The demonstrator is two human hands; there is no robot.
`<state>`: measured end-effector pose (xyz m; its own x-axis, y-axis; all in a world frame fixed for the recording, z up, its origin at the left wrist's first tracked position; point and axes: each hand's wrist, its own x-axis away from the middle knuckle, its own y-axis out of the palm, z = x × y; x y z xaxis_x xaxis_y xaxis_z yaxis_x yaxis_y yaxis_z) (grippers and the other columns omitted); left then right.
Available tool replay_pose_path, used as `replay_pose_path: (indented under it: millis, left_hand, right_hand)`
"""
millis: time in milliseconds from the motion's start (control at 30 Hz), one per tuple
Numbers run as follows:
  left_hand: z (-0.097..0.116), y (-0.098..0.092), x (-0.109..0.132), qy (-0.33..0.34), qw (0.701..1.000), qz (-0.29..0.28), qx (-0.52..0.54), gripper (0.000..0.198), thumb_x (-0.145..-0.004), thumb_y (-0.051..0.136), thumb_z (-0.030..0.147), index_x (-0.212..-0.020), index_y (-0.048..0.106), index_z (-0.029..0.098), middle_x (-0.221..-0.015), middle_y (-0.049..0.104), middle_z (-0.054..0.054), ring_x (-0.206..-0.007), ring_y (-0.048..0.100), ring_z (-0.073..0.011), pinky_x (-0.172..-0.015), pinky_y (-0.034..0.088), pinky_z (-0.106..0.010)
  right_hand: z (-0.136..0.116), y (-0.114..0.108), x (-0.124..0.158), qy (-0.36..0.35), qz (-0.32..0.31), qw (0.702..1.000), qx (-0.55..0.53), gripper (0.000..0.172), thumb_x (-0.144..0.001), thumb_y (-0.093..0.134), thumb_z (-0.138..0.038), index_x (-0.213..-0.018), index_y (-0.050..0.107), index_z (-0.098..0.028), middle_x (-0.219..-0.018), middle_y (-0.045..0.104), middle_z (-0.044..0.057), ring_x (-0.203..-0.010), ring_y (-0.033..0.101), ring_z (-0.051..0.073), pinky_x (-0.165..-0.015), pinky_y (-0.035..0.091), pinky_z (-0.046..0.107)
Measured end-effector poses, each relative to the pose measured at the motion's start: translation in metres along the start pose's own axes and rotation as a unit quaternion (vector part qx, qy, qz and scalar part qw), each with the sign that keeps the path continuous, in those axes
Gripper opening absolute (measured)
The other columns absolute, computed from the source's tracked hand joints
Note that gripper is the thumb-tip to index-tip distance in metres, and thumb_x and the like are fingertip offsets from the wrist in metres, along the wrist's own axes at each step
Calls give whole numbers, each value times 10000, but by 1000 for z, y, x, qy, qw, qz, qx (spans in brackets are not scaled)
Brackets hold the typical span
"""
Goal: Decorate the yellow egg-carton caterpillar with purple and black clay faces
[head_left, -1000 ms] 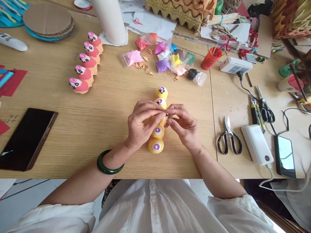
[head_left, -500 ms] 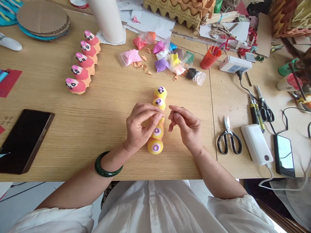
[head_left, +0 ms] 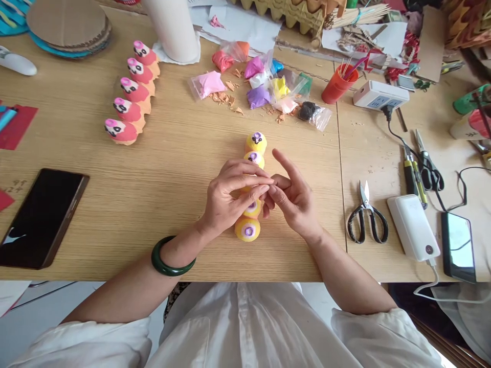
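Observation:
My left hand (head_left: 235, 197) is closed in a pinch, thumb against fingertips. Its tips meet those of my right hand (head_left: 293, 202), whose thumb presses against a bent finger while the index finger points up and away. What lies in the pinch is too small and covered to make out. Beneath the hands a yellow egg-carton strip (head_left: 247, 231) of several bumps lies lengthwise on the table. White-and-purple clay rings sit on its bumps. The far bump (head_left: 256, 143) also bears small black marks; the middle bumps are partly hidden by my left hand.
A red egg-carton strip (head_left: 128, 110) with clay faces lies at left. Bags of coloured clay, one black (head_left: 308, 111), lie beyond the hands. Black-handled scissors (head_left: 367, 217), a white power bank (head_left: 412, 227) and a power strip (head_left: 381, 96) are at right; a phone (head_left: 40, 220) lies at left.
My hands were apart, with a tiny dark piece in my right fingertips. Now the fingertips have come together, and my right index finger has stretched upward. The view has shifted slightly.

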<state>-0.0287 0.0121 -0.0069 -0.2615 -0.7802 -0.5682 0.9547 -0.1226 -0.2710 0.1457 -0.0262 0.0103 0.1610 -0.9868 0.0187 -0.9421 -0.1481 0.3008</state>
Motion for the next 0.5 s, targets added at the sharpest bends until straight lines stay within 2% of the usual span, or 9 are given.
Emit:
replay_pose_path:
  millis: [133,233,367,500]
  left_hand:
    - [1,0,1,-15,1000,20,10,98,-1025,731,303,-1043,827,300,-1041,810,-13,-1109,724,-194,-1048,596,-400]
    - [2,-1,2,-2,1000,26,0,115,-1030,721,294,-1067,829,308,-1066,813,-11,-1142,716,-197,-1071,587,-403]
    - [4,-3,1,-19,1000,16,16,221,-1076,642,305,-1222,808,306,-1218,802,-28,-1212,705,-198,-1104,575,-394]
    - [5,-3,0,-36,999,-13,24,234,-1088,616,355,-1171,825,289,-1199,814,-36,-1234,706,-214,-1133,570,-414]
  right_hand:
    - [1,1,-2,30,2,999,-38,432,-925,834,-410,-1288,675,-237,-799,734,-35,-587,663,117,-505,636,248]
    - [4,2,-3,48,-20,996,-74,288,-909,853,-420,-1017,706,-197,-777,765,-22,-530,658,98,-455,610,223]
    - [3,2,-3,62,-33,992,-106,263,-955,803,-430,-933,713,-185,-753,767,-20,-486,636,82,-426,586,203]
    - [2,2,-3,76,-46,991,-102,314,-973,768,-485,-915,719,-180,-741,742,-24,-475,617,75,-418,580,195]
